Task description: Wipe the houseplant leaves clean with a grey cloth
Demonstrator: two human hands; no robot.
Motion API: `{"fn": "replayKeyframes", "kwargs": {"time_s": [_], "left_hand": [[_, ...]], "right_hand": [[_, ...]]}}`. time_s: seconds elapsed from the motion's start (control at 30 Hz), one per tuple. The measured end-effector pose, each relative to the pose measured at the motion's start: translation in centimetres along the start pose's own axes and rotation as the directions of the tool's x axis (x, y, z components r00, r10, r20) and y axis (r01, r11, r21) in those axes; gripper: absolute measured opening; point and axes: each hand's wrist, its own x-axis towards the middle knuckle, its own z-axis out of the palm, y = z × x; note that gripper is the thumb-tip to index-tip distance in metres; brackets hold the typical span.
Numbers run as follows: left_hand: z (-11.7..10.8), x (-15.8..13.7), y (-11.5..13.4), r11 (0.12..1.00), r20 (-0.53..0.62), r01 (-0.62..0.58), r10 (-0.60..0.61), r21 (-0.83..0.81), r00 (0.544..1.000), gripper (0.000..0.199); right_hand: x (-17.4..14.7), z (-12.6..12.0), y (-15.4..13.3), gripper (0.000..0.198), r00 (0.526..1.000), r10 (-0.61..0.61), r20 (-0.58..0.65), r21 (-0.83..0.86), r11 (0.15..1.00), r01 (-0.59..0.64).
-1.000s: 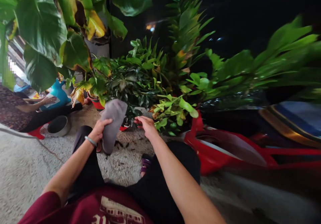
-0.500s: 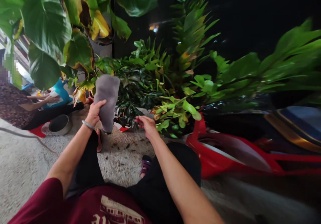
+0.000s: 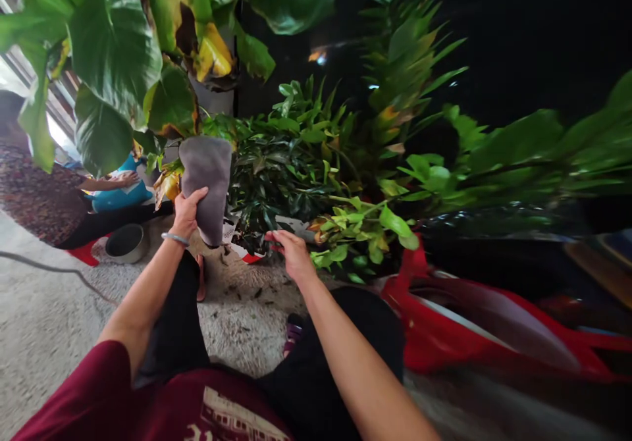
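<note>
My left hand (image 3: 185, 213) is closed around the side of a grey shoe insole (image 3: 209, 187), thumb across its face. The insole is soft-looking, broad at the top and narrower below, held upright before the plants. My right hand (image 3: 294, 254) is raised to the right of it, apart from it, fingers loosely bent and spread with nothing visible in them. Just beyond those fingertips is a dark-leaved plant (image 3: 261, 204) in a pale pot with red on it.
A red bag (image 3: 444, 329) stands open at right. Large leaves (image 3: 113, 46) hang at upper left. Another person (image 3: 39, 171) sits at left with a hand on a blue thing (image 3: 121, 189), beside a grey bowl (image 3: 126, 243). A cable (image 3: 54, 266) crosses the concrete floor.
The view has turned slightly left, so the surroundings sit further right. The insole has tilted more upright, still in my left hand. My right hand keeps nearly the same pose.
</note>
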Motion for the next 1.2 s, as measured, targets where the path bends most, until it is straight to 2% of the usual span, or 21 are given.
{"fn": "replayKeyframes", "kwargs": {"time_s": [0.1,0.2,0.27,0.3,0.37,0.43,0.53,0.6,0.67,0.73,0.83,0.9,0.97,1.03,1.13,1.2], "left_hand": [[-1.8,-0.9,-3.5,0.988,-0.065,0.107,-0.1,0.114,0.993,0.039],[-4.6,-5.4,-7.1,0.939,-0.138,0.287,-0.264,0.189,0.955,0.033],[-6.0,-8.6,-8.1,0.902,-0.157,0.388,-0.362,0.19,0.919,0.031],[-6.3,-9.8,-7.9,0.899,-0.154,0.402,-0.379,0.173,0.913,0.03],[-6.0,-10.8,-6.4,0.936,-0.143,0.331,-0.313,0.12,0.939,0.031],[-4.7,-10.0,-3.7,0.987,-0.128,0.145,-0.134,0.076,0.983,0.032],[-1.8,-6.3,0.2,0.993,-0.066,-0.114,0.116,0.032,0.991,0.038],[-0.3,-3.8,1.4,0.99,-0.011,-0.139,0.139,0.003,0.99,0.041],[0.2,-2.7,0.9,0.999,0.013,-0.047,0.047,0.017,0.999,0.04],[-0.3,-3.5,-1.0,0.991,0.015,0.098,-0.1,0.087,0.995,0.037],[-2.5,-7.4,-4.5,0.934,0.004,0.306,-0.312,0.183,0.95,0.032],[-3.8,-10.0,-5.5,0.907,-0.014,0.383,-0.386,0.174,0.922,0.031],[-4.1,-11.1,-4.9,0.931,-0.036,0.337,-0.335,0.142,0.941,0.031],[-3.2,-10.6,-2.9,0.978,-0.042,0.179,-0.176,0.109,0.984,0.033],[-0.2,-8.2,0.2,0.997,0.003,-0.062,0.062,0.045,0.998,0.039],[1.8,-6.7,0.9,0.995,0.057,-0.095,0.095,-0.002,0.994,0.041]], "right_hand": [[0.1,-0.1,0.0,0.032,0.999,0.005,-0.047,0.018,1.0,-0.005],[0.2,-0.7,0.1,0.031,0.995,0.026,-0.099,0.018,1.0,-0.024],[0.2,-1.2,0.2,0.029,0.99,0.045,-0.135,0.016,0.999,-0.043],[0.2,-1.3,0.2,0.028,0.988,0.051,-0.145,0.015,0.999,-0.05],[0.2,-1.5,0.2,0.027,0.988,0.057,-0.145,0.01,0.998,-0.056],[0.2,-1.4,0.2,0.027,0.99,0.052,-0.132,-0.003,0.999,-0.053],[0.1,-0.9,0.1,0.028,0.993,0.048,-0.106,-0.024,0.998,-0.05],[0.0,-0.7,-0.1,0.03,0.994,0.047,-0.097,-0.024,0.998,-0.05],[0.0,-0.6,-0.2,0.03,0.994,0.046,-0.103,-0.015,0.999,-0.048],[-0.1,-0.7,-0.4,0.029,0.993,0.043,-0.11,-0.01,0.999,-0.044],[-0.1,-1.4,-0.4,0.029,0.991,0.054,-0.121,-0.025,0.998,-0.058],[-0.1,-1.8,-0.3,0.028,0.988,0.075,-0.138,-0.038,0.996,-0.081],[-0.1,-2.2,-0.2,0.028,0.985,0.092,-0.146,-0.042,0.994,-0.099],[-0.2,-2.2,-0.1,0.028,0.987,0.088,-0.133,-0.036,0.995,-0.093],[-0.2,-1.8,-0.2,0.027,0.991,0.061,-0.121,0.006,0.998,-0.06],[-0.2,-1.4,-0.2,0.027,0.991,0.047,-0.124,0.042,0.998,-0.042]]}}
